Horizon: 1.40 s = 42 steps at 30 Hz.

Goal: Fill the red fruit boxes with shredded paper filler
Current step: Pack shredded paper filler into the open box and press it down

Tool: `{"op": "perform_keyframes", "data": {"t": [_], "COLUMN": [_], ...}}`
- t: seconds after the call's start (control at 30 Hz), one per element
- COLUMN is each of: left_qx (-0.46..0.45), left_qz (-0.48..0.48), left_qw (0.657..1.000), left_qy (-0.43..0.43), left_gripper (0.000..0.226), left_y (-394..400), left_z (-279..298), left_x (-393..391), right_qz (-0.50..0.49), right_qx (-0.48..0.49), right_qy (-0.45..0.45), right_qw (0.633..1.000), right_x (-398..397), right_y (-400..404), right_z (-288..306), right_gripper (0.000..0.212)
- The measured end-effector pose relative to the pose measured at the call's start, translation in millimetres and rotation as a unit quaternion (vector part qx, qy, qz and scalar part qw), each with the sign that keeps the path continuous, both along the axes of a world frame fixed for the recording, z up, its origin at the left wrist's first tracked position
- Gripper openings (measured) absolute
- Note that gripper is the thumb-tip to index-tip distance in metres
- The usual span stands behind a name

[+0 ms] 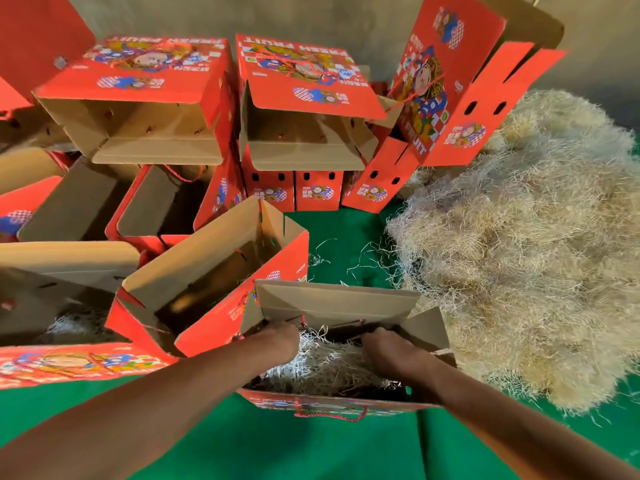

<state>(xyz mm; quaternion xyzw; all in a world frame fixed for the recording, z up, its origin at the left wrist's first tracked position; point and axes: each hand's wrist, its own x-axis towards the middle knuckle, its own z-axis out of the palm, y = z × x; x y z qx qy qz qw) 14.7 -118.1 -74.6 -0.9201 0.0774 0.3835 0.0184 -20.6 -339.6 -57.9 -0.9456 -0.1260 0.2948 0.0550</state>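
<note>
Left hand [273,342]: lowered into the open red cardboard fruit box [341,405], fingers buried in pale shredded paper filler [322,363]; grip indiscernible.
Right hand [393,351]: likewise, apparently to spread the filler.
Loose filler heap [526,251]: kept right of the right hand, for reach.

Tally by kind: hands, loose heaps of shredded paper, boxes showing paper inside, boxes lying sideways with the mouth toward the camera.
Hands: 2, left hand, right hand
Shredded paper heap: 1
Boxes showing paper inside: 2, near box, left box
Sideways boxes: 2, upper left box, upper centre box
Total: 7
</note>
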Motion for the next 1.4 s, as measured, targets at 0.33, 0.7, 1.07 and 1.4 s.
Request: {"op": "perform_keyframes", "data": {"t": [0.33, 0.7, 1.07, 1.4], "left_qx": [-0.094, 0.105, 0.218, -0.066], "left_qz": [-0.125, -0.284, -0.455, -0.308], "left_qw": [0.976, 0.945, 0.858, 0.949], "left_qy": [-0.154, 0.123, 0.096, -0.005], "left_gripper": [0.045, 0.012, 0.034, 0.021], "left_y": [4, -26, 0, -27], "left_z": [45, 1, -31, 3], "left_x": [-7, -4, -14, -1], "right_qz": [0.296, 0.416, 0.287, 0.367], "right_qx": [-0.049, -0.087, -0.226, -0.121], "right_qy": [-0.136, -0.064, 0.089, -0.154], "right_qw": [0.944, 0.903, 0.927, 0.909], "right_x": [0, 14, 8, 6], "right_y": [16, 38, 29, 29], "right_z": [42, -47, -47, -12], "right_gripper": [0.021, 0.056, 0.036, 0.026]}}
